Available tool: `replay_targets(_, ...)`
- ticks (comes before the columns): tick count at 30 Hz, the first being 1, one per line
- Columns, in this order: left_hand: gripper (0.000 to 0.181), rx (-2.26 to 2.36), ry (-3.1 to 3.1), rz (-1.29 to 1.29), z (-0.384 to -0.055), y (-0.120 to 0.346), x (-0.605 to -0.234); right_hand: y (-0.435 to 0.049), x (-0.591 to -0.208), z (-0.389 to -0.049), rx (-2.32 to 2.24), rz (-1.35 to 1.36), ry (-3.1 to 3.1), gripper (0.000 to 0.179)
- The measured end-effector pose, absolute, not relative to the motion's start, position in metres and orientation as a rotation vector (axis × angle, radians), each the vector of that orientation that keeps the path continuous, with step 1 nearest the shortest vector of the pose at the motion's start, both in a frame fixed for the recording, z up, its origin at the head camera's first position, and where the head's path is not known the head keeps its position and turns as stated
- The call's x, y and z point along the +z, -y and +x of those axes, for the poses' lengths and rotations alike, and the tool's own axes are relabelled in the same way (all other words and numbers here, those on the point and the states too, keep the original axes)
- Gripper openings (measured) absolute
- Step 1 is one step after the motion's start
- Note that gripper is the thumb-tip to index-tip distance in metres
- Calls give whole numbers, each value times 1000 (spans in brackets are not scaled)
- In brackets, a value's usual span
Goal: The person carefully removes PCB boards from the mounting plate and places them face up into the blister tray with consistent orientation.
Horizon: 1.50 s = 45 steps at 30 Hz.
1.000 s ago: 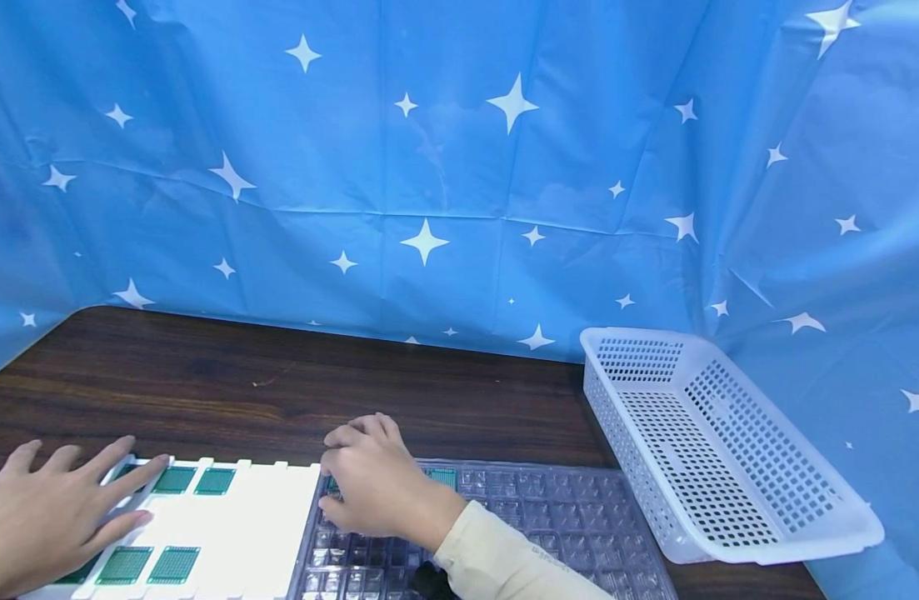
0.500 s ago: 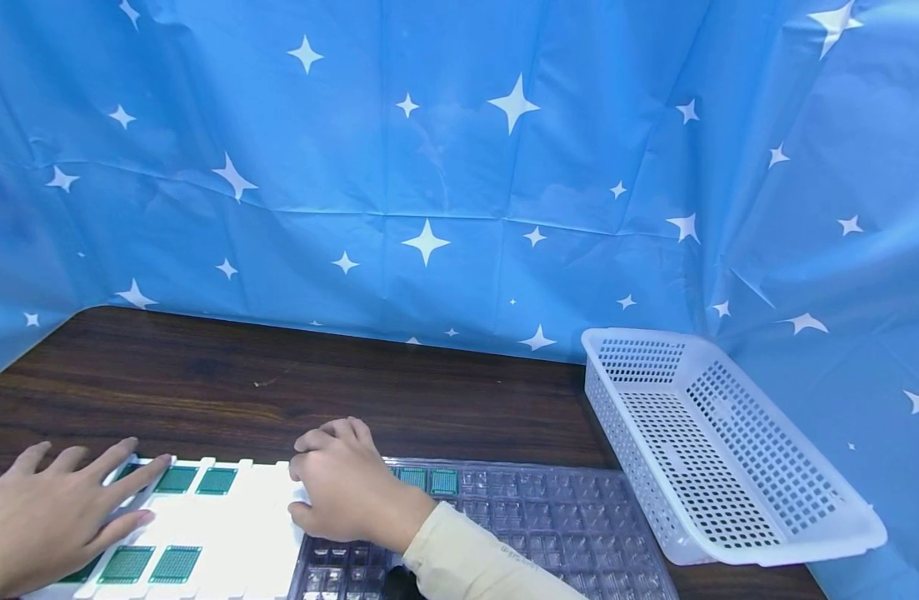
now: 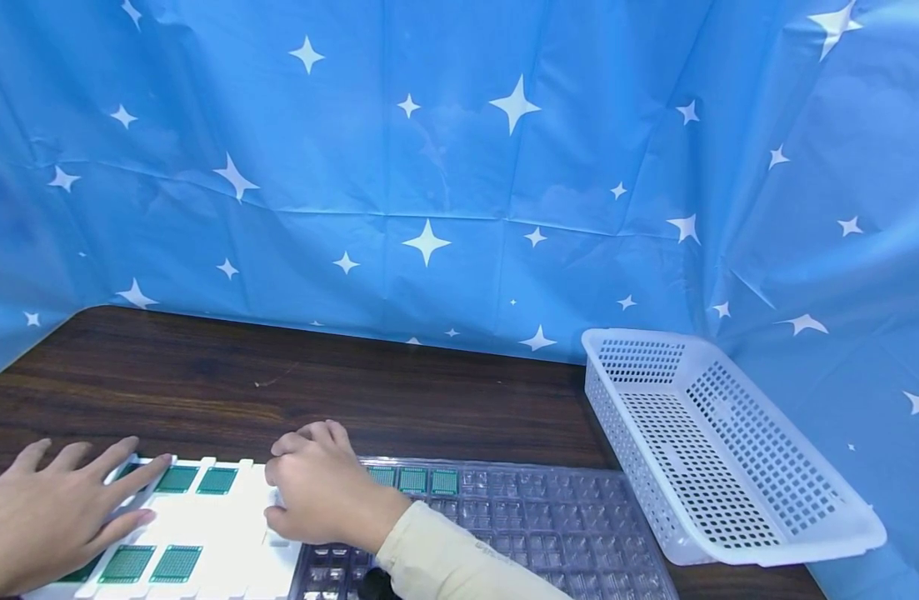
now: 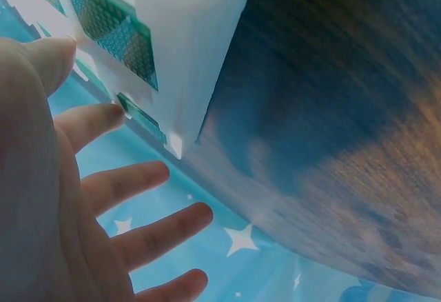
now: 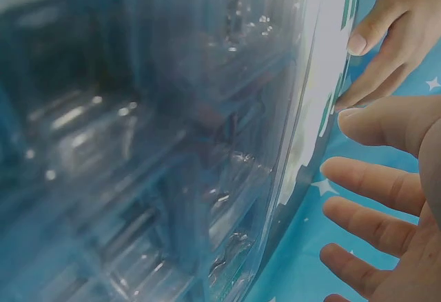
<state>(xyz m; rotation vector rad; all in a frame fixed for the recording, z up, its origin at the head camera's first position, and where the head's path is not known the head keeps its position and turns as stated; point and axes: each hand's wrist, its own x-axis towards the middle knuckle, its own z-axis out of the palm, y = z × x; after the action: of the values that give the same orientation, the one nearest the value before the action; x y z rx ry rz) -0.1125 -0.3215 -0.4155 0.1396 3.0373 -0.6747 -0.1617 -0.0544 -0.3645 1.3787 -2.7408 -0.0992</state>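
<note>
My left hand (image 3: 62,508) lies spread over the left end of a white board holder (image 3: 227,533), its thumb and index finger over it. In the holder sit several green circuit boards (image 3: 177,564), some partly hidden by this hand. My right hand (image 3: 320,487) is over the holder's right end, its back toward the head camera. In the right wrist view its fingers (image 5: 372,226) are apart and nearly straight, with nothing seen between thumb and fingers. Beside the holder lies a clear compartment tray (image 3: 556,517), with green circuit boards (image 3: 412,480) in its far row.
A white perforated basket (image 3: 699,450) stands at the right of the dark wooden table (image 3: 204,375). Behind the table hangs a blue curtain (image 3: 459,150) with white stars. A black object (image 3: 377,583) shows under the right wrist.
My right hand has moved left, from over the clear tray to over the white holder's right end, uncovering more green circuit boards in the tray. My left hand stays in place.
</note>
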Motion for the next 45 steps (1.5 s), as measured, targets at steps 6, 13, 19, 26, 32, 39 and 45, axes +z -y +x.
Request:
replay_targets(6, 95, -659, -3037, 144, -112, 319, -411, 60, -364, -163, -127, 1371, 2756, 14)
replay_targets(13, 112, -646, -3035, 138, -112, 319, -412, 69, -363, -164, -126, 1369, 2787, 15)
replay_targets(19, 113, -636, -3024, 130, -112, 319, -413, 76, -364, -165, -138, 1360, 2809, 16)
replay_targets(26, 113, -634, -3029, 130, -113, 321, -414, 82, -366, -167, -114, 1357, 2841, 20)
replay_targets(32, 110, -660, -3030, 135, -113, 322, -415, 87, -367, -167, -84, 1349, 2848, 23)
replay_targets(39, 117, -657, -3015, 129, -114, 322, -415, 96, -369, -168, -125, 1317, 2849, 26)
replay_targets(45, 113, -648, -3008, 129, -114, 320, -414, 104, -370, -169, -133, 1296, 2880, 30)
